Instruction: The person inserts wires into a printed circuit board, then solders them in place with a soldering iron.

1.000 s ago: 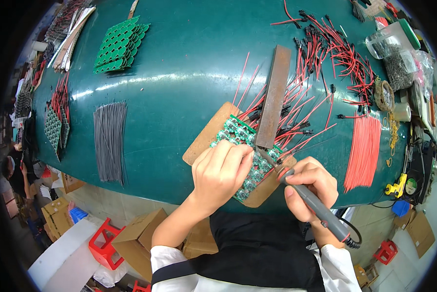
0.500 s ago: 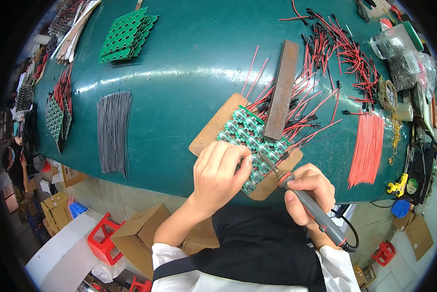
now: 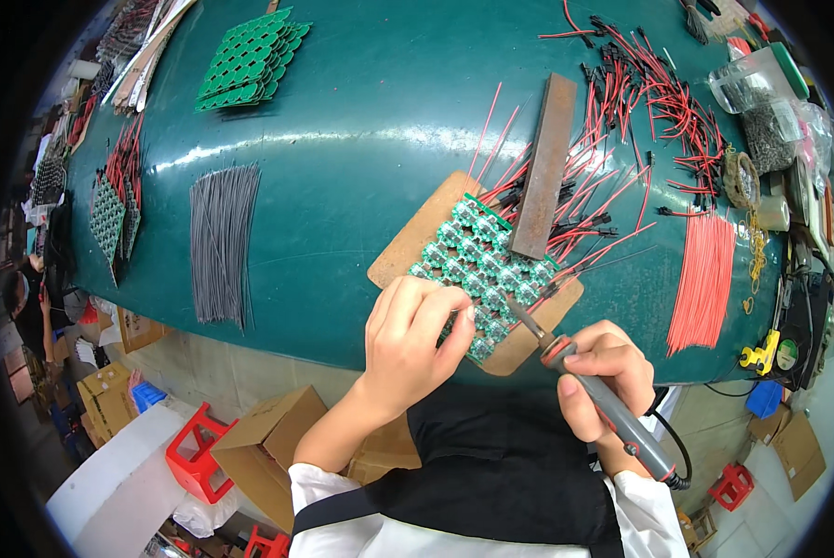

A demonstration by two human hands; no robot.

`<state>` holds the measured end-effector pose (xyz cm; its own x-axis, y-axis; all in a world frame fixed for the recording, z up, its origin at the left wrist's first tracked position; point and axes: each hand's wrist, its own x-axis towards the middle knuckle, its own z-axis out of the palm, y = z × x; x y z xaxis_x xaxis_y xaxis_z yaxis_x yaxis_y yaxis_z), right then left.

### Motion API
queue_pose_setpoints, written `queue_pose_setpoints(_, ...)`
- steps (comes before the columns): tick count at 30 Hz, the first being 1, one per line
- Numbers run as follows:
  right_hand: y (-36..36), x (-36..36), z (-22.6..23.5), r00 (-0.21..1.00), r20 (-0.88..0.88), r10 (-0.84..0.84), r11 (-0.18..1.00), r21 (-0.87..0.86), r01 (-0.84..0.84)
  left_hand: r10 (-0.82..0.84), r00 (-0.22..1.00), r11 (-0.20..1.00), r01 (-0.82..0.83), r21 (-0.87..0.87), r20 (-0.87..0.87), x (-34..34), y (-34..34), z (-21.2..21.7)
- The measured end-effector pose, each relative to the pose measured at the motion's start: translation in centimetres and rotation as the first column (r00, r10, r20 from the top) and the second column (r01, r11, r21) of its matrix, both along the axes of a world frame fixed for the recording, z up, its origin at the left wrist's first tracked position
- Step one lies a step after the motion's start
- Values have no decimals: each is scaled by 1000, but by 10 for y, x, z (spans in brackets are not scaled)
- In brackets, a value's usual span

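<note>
A panel of small green circuit boards (image 3: pixel 480 265) lies on a brown board (image 3: pixel 394 256), with red and black wires fanning out from its far right side. Across those wires rests a rusty metal bar (image 3: pixel 542 172). My right hand (image 3: pixel 612 372) grips a grey soldering iron (image 3: pixel 617 409), its tip angled down at the panel's near right part. Over the panel's near left edge, my left hand (image 3: pixel 412 335) is closed, thumb and forefinger pinched together. Whatever those fingertips hold is too small to make out.
Bundles of grey wires (image 3: pixel 224 246) and red wires (image 3: pixel 702 284) flank the work on the green table (image 3: pixel 343 112). Bare green panels (image 3: pixel 250 60) are stacked at the far left, and a wired panel (image 3: pixel 108 223) lies nearer. Connector leads (image 3: pixel 687 121) spread at the far right.
The soldering iron and my right hand have shifted slightly right, away from my left hand. My left hand has moved only a little. The whole view has shifted slightly.
</note>
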<state>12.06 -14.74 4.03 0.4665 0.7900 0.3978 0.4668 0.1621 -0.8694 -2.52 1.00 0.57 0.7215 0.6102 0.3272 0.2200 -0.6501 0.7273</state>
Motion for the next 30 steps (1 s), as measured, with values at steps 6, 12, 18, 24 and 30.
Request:
queue_pose_setpoints(6,6,-11,-10,999,30,14,1000,-2,-14,-21,1000,993,21,114,-4,-1,0,-3)
queue_pose_setpoints(12,10,-13,-12,998,70,3,999,46,-6,-45,999,985,49,164,-28,-1,1,-3)
queue_pose_setpoints(18,9,-12,-3,996,88,35,999,2,-35,46,998,998,-47,29,30,-11,-2,4)
queue_pose_setpoints(24,0,-25,-8,1000,27,10,995,94,-12,-28,999,1000,28,-1,28,-28,-2,0)
queue_pose_setpoints(30,4,-32,-12,999,40,4,999,43,-6,-64,998,998,64,27,10,-24,-4,-4)
